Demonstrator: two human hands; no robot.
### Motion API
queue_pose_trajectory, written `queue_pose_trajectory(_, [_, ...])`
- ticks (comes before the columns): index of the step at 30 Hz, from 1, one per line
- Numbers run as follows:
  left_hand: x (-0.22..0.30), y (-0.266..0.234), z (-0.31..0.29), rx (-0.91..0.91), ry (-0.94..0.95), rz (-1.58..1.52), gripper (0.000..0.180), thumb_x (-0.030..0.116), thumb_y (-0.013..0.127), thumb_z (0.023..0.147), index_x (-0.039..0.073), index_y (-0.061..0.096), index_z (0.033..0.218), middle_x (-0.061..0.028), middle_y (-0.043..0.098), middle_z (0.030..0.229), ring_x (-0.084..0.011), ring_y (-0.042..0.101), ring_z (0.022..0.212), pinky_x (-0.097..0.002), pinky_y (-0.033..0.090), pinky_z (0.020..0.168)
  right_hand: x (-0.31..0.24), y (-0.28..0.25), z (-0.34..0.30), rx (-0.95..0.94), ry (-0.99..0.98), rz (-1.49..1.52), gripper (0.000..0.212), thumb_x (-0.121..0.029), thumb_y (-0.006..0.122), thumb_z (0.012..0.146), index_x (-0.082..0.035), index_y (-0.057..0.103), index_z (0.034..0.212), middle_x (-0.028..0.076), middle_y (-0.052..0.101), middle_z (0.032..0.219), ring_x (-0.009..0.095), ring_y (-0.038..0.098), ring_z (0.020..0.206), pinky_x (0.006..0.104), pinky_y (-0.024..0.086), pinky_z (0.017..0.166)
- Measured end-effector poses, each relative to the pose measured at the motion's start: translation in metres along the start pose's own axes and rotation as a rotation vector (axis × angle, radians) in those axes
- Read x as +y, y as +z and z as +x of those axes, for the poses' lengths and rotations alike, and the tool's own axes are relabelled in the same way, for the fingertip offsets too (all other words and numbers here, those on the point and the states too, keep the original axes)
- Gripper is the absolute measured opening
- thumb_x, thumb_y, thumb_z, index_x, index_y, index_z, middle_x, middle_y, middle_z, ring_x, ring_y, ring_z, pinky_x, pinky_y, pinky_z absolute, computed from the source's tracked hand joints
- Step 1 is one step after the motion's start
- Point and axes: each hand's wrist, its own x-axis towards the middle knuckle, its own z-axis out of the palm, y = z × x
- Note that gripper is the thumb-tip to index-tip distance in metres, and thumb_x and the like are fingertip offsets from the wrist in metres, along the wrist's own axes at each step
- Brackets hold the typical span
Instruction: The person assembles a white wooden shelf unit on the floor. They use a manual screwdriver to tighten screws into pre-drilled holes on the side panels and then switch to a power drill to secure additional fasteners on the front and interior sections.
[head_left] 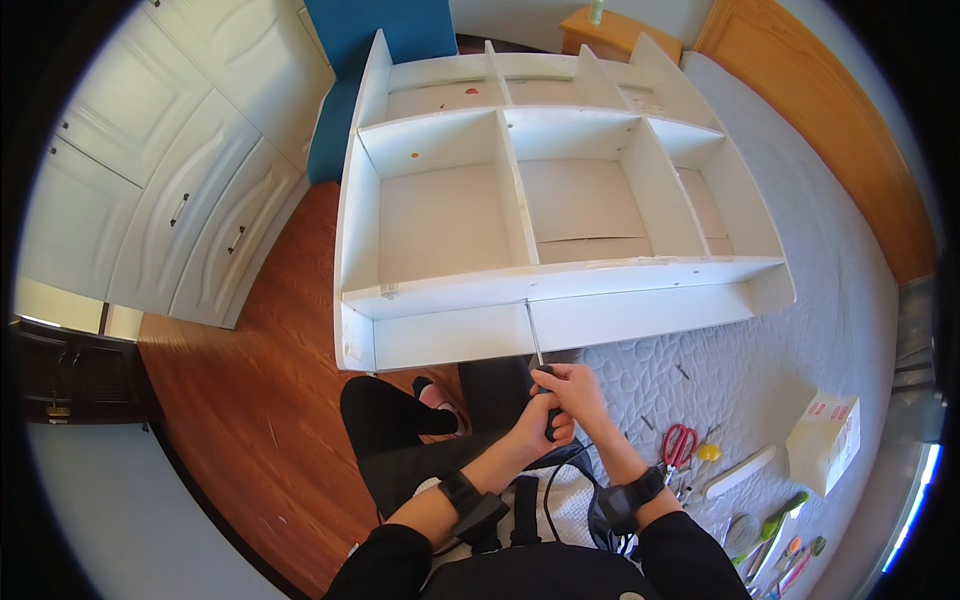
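Note:
Both hands are closed around the black handle of a long screwdriver (535, 335). My right hand (578, 392) grips the upper part of the handle, close to the metal shaft. Lower down, my left hand (535, 428) wraps the same handle from the left. The shaft points away from me, and its tip meets the near long board of a white shelf unit (430, 290). This unit lies on its back with its compartments facing up. Whether the tip sits in a screw is too small to tell.
The shelf unit rests partly on a bed with a pale quilted cover (640, 375). On the bed at right lie red-handled scissors (680, 444), a white carton (825, 440), a yellow round item (709, 452) and several tools. White cabinets (200, 180) stand left above the wood floor (230, 400).

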Motion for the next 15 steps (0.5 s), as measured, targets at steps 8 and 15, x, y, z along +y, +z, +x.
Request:
queue_pose_trajectory(8, [0.019, -0.021, -0.007, -0.561, -0.132, -0.164, 0.009, 0.010, 0.047, 0.086, 0.006, 0.055, 0.086, 0.0022, 0.037, 0.048, -0.0122, 0.034, 0.036, -0.0275, 0.027, 0.037, 0.027, 0.000, 0.012, -0.723, 0.235, 1.079, 0.044, -0.034, 0.053, 0.097, 0.004, 0.056, 0.119, 0.008, 0.063, 0.110, 0.020, 0.057, 0.108, 0.0299, 0.044, 0.096])
queue_pose_trajectory(15, [0.007, 0.012, -0.036, 0.407, 0.290, 0.445, 0.014, 0.012, 0.062, 0.082, 0.008, 0.049, 0.086, -0.0018, 0.047, 0.061, -0.0136, 0.049, 0.044, -0.0277, 0.037, 0.038, 0.040, 0.012, 0.016, -0.623, 0.140, 0.991, 0.053, -0.036, 0.054, 0.096, 0.006, 0.046, 0.128, 0.012, 0.064, 0.105, 0.024, 0.062, 0.103, 0.0363, 0.048, 0.093])
